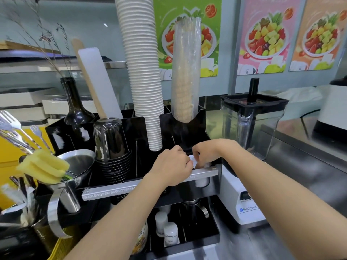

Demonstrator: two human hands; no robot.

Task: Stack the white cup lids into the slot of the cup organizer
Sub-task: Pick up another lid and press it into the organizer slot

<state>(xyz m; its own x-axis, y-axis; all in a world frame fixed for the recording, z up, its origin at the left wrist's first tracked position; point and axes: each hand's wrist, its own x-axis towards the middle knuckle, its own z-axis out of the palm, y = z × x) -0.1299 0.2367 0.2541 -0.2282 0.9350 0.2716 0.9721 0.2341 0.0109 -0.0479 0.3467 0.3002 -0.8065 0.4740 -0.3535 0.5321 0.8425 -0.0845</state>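
Note:
The black cup organizer (169,124) stands in the middle of the counter with several upright slots. Both my hands meet at its front right slot. My left hand (171,166) is curled over the slot's left side. My right hand (204,152) pinches from the right. Between the fingers shows a bit of white, the white cup lids (194,160), mostly hidden by both hands. More white shows lower behind the rail (202,182).
A tall stack of white paper cups (144,72) and a sleeve of clear cups (185,72) rise from the organizer's back slots. Black cups (111,145) sit at left. A blender (249,128) stands right. A metal rail (131,184) crosses in front; utensils at left.

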